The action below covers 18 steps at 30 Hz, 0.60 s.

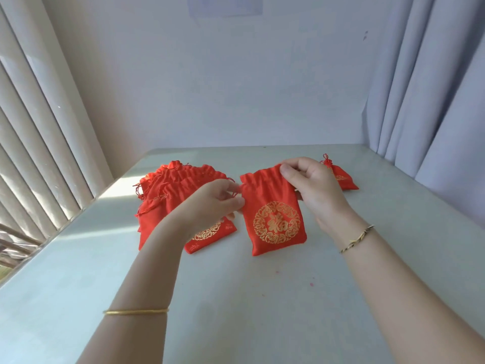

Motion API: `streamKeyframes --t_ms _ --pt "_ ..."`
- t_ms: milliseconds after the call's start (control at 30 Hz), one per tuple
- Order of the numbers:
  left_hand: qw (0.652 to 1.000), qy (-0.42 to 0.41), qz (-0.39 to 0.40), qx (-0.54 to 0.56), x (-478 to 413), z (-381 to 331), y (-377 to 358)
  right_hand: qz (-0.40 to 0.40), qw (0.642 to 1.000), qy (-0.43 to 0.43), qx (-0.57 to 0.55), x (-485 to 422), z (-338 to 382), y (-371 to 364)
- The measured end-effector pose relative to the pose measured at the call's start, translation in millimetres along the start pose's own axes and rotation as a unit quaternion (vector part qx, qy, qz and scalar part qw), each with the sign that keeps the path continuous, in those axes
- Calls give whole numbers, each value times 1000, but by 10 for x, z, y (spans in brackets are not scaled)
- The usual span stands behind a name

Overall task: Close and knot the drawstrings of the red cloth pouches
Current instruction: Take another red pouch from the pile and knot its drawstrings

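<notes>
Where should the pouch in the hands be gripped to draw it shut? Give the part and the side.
Grip the pouch at both ends of its gathered neck, coming in from left and right. The left hand and right hand pinch there now; the neck runs crosswise, so outward pulls should cinch it.

Pale bench [236, 298], sunlit patch [118, 191] near its left edge. Vertical blinds [39, 127] along the left side, grey curtain [433, 101] at the right. Plain wall [223, 88] behind the far edge.
</notes>
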State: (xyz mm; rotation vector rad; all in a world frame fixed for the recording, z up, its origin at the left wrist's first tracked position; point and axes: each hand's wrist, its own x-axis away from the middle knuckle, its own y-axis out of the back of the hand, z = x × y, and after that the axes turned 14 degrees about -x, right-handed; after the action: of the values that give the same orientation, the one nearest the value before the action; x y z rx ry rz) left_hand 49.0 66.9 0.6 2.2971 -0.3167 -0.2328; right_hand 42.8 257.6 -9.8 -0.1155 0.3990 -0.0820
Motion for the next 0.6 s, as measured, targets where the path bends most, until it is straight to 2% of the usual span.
streamKeyframes --t_ms 200,333,467,600 --pt "995 19 -97 -27 -32 46 90 36 994 -58 86 -90 63 257" --pt "988 13 -151 -36 -61 91 117 52 982 -50 175 -91 55 340" --pt "979 18 -200 -19 -79 113 130 40 985 -66 156 -70 89 376" --pt "978 38 -205 29 -72 164 157 60 987 -100 107 -52 158 474"
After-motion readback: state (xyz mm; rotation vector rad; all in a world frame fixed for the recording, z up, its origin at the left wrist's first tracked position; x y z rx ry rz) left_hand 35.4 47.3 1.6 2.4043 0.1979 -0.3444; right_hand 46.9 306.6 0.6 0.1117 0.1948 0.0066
